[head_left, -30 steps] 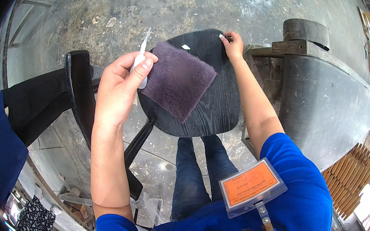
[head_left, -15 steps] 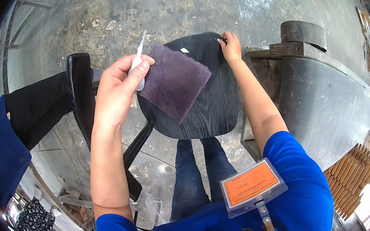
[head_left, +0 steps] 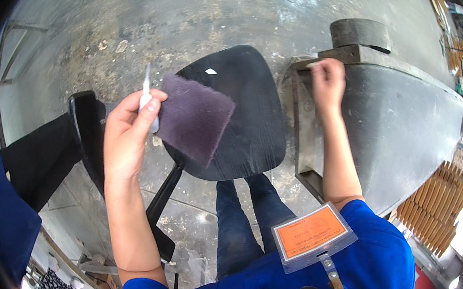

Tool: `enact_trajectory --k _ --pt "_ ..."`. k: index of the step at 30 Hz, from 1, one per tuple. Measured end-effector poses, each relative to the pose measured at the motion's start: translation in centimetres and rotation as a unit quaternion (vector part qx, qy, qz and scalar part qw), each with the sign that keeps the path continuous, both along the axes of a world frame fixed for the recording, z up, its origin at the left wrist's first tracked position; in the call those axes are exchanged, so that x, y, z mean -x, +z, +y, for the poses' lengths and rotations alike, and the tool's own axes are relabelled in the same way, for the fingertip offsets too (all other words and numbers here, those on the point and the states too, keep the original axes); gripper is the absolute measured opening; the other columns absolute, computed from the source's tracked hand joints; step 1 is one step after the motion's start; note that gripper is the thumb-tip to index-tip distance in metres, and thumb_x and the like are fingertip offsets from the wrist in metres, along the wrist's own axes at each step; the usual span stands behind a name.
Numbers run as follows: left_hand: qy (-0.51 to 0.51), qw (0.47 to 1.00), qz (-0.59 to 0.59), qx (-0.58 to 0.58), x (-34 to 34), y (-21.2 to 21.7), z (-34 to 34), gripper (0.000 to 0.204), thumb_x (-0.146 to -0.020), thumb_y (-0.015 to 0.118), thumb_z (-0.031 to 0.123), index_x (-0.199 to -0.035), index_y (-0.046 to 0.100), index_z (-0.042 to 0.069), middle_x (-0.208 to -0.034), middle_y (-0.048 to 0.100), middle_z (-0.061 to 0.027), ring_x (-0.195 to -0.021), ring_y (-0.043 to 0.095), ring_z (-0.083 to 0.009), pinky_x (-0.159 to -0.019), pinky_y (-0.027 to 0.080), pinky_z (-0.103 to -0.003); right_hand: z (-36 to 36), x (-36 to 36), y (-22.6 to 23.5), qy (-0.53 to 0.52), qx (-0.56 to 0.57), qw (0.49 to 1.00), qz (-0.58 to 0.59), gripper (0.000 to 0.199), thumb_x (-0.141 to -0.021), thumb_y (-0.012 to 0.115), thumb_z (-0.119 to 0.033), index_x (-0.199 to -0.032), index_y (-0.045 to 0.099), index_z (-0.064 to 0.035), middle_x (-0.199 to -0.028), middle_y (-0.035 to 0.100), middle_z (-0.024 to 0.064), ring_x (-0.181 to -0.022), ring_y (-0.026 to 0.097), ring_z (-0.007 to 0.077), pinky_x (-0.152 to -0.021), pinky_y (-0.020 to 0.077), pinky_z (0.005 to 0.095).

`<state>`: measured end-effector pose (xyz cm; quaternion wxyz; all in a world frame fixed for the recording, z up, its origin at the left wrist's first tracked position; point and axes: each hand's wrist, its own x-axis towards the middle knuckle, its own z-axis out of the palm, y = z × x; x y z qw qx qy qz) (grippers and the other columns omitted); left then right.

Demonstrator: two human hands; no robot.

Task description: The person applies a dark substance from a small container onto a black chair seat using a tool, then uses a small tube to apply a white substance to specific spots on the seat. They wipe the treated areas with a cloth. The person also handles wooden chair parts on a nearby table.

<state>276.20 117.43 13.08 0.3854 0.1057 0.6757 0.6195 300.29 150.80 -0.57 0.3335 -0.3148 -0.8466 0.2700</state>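
My left hand (head_left: 134, 118) pinches a slim white-handled tool (head_left: 147, 100) with a thin pointed tip facing away from me. A square of fluffy purple cloth (head_left: 197, 120) hangs from the same fingers, over the left part of a black wood-grain chair seat (head_left: 253, 113). On the seat, past the cloth, lies a small white scrap (head_left: 210, 71). My right hand (head_left: 328, 85) is above the near left corner of a grey metal-topped bench, blurred, its fingers curled together. Something small and pale shows at its fingertips, too small to name.
The grey metal bench (head_left: 404, 107) stands to the right, with a round metal drum (head_left: 360, 34) at its far end. The chair's black backrest (head_left: 87, 138) rises at left, beside a person's dark trouser leg (head_left: 42, 140). Stacked brown slats (head_left: 435, 207) are at lower right.
My right hand has left the chair's far right edge and moved right to the bench. My left hand, with the tool and the cloth, has shifted slightly left and nearer.
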Motion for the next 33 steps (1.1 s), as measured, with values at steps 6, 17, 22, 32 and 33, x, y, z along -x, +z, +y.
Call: enact_trajectory --k 6,17,22,32,33 --pt "0.003 1.0 0.012 -0.011 -0.1 0.0 0.2 0.022 -0.092 0.066 0.022 -0.104 0.067 0.003 -0.084 0.059 0.0056 -0.076 0.047 -0.0041 -0.068 0.034 -0.021 12.7 -6.1 4.4 -0.267 -0.068 0.956 -0.102 0.021 -0.08 0.074 -0.027 -0.084 0.07 -0.0077 -0.093 0.064 0.0138 -0.089 0.058 0.0282 -0.087 0.0422 0.0405" --pt "0.023 1.0 0.015 0.0 0.2 -1.1 0.0 0.025 -0.092 0.066 0.024 -0.104 0.068 0.003 -0.085 0.059 0.0053 -0.075 0.046 -0.0038 -0.066 0.033 -0.021 8.4 -2.4 8.6 -0.21 -0.055 0.973 -0.082 0.032 -0.077 0.079 -0.03 -0.09 0.065 -0.0036 -0.089 0.065 0.0099 -0.087 0.061 0.0209 -0.08 0.0465 0.038" --pt "0.041 0.999 0.023 -0.009 0.7 -1.6 -0.1 0.024 -0.093 0.064 0.022 -0.107 0.067 0.002 -0.087 0.06 0.0044 -0.076 0.047 -0.0036 -0.066 0.035 -0.021 -15.7 1.0 14.9 0.57 0.498 0.652 -0.049 0.021 -0.082 0.069 -0.014 -0.102 0.069 -0.0079 -0.093 0.067 0.0084 -0.087 0.063 0.0254 -0.078 0.0499 0.0369" --pt "0.04 0.998 0.045 0.004 0.7 -2.1 -0.1 0.026 -0.093 0.064 0.024 -0.107 0.067 0.002 -0.088 0.059 0.0044 -0.077 0.046 -0.0034 -0.066 0.033 -0.02 -29.7 -1.0 19.3 0.68 0.514 0.522 0.036 0.025 -0.083 0.065 -0.018 -0.101 0.059 -0.0019 -0.095 0.062 0.0181 -0.092 0.059 0.0385 -0.079 0.0482 0.0443" --pt "0.042 0.998 0.046 0.007 0.7 -2.1 -0.1 0.026 -0.093 0.064 0.024 -0.107 0.067 0.002 -0.088 0.059 0.0044 -0.077 0.046 -0.0035 -0.067 0.033 -0.02 -29.5 -1.1 19.2 0.686 0.492 0.536 -0.003 0.023 -0.082 0.066 -0.017 -0.098 0.059 -0.0021 -0.092 0.063 0.0174 -0.09 0.06 0.0384 -0.077 0.0486 0.044"
